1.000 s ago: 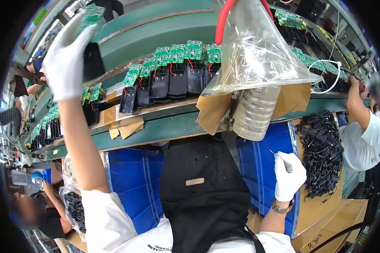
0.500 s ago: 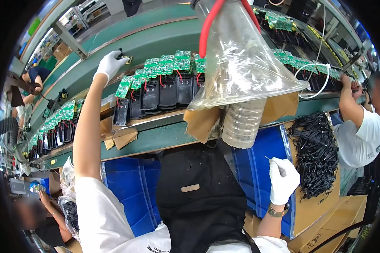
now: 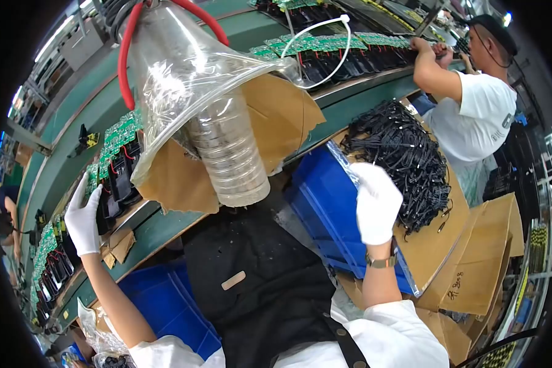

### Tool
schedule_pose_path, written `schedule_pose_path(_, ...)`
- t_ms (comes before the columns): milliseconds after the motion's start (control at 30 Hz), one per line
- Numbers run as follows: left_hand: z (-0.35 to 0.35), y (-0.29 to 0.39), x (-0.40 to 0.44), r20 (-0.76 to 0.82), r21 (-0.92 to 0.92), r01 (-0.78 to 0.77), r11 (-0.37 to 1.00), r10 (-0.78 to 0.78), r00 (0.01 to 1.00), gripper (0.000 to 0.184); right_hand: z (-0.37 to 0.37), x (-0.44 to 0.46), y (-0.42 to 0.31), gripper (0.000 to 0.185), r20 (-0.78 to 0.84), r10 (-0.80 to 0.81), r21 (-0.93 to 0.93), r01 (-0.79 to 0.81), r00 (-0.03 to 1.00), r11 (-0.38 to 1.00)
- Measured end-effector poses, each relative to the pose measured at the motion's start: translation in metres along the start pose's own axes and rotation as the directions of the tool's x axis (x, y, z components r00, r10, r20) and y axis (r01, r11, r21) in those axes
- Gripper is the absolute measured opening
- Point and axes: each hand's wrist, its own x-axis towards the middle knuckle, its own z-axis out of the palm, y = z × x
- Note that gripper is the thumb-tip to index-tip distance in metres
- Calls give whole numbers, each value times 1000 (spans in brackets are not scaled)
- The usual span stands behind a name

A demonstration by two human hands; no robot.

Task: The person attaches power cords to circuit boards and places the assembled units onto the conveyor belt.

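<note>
My left hand (image 3: 83, 222), in a white glove, is over the bench edge beside the row of black casings (image 3: 124, 178) with green circuit boards (image 3: 120, 132). Its fingers are apart and nothing shows between them. In a white glove too, my right hand (image 3: 377, 203) is beside the pile of black cables (image 3: 405, 159), above the edge of a blue bin (image 3: 328, 211). Its fingers are curled together, and what they hold, if anything, is hidden. A clear plastic funnel-shaped cover (image 3: 178, 73) with a ribbed bottle (image 3: 232, 150) hangs between my hands.
Cardboard (image 3: 454, 245) lies under and beside the cables. A co-worker (image 3: 472, 104) in a white shirt works at the upper right near more circuit boards (image 3: 325, 43). A small black and yellow part (image 3: 91, 141) sits on the green bench (image 3: 61, 159). Another blue bin (image 3: 165, 306) is at the lower left.
The view has turned to the right. My left hand has let go of the part it set on the bench and come down beside the casings. My right hand has moved to the cable pile.
</note>
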Motion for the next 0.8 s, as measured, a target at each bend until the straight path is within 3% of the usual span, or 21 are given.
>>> schedule_pose_path(100, 2, 6, -11, -224, 65, -12, 998, 26, 974, 36, -3, 23, 36, 20, -76, -28, -250, 8, 997, 968)
schedule_pose_path(167, 4, 1, -17, -428, -79, -115, 990, 70, 901, 35, 2, 35, 51, 14, -31, -47, -379, 32, 998, 925)
schedule_pose_path(200, 3, 14, -24, -492, -143, -67, 987, -13, 870, 37, 8, 42, 52, 13, -24, -59, -405, 44, 998, 913)
schedule_pose_path(233, 1, 17, -28, -473, -377, -8, 926, -186, 861, 38, 14, 46, 56, 15, 28, -45, -450, 52, 999, 891)
schedule_pose_path(300, 0, 31, -44, -509, -488, -73, 870, -216, 833, 38, 29, 53, 58, 17, 110, 6, -541, 55, 994, 839)
schedule_pose_path(333, 0, 15, -53, -532, -154, -179, 972, 71, 844, 43, 36, 56, 63, 20, 144, 26, -551, 58, 989, 833)
schedule_pose_path(367, 2, 3, -64, -533, -152, -178, 972, 72, 843, 43, 43, 57, 66, 20, 146, 19, -538, 63, 989, 841)
schedule_pose_path(400, 3, 2, -75, -459, -526, -174, 832, -106, 882, 45, 47, 61, 68, 19, 214, 104, -570, 38, 971, 821)
schedule_pose_path(433, 5, 4, -84, -320, -818, -140, 557, -241, 916, 47, 49, 64, 69, 19, 277, 188, -604, 19, 942, 797)
schedule_pose_path(533, 4, -4, -105, -280, -848, -125, 515, -236, 931, 48, 35, 71, 63, 18, 141, 77, -499, 4, 987, 867)
schedule_pose_path(600, 2, -5, -117, -250, -875, -101, 474, -263, 932, 49, 16, 80, 63, 15, -87, -44, -463, -2, 995, 886)
schedule_pose_path(700, 1, -6, -128, -261, -893, -94, 441, -337, 905, 45, -19, 94, 53, 16, -442, -158, -459, -71, 883, 885)
schedule_pose_path(733, 0, -1, -129, -261, -898, -103, 427, -331, 907, 44, -29, 97, 38, 16, -529, -90, -451, -191, 844, 872)
schedule_pose_path(767, 1, 2, -130, -261, -899, -103, 426, -332, 907, 44, -38, 98, 39, 17, -597, -186, -437, -123, 780, 891)
schedule_pose_path(800, 1, 4, -132, -253, -898, -75, 433, -368, 895, 45, -44, 99, 30, 18, -636, -163, -435, -175, 755, 883)
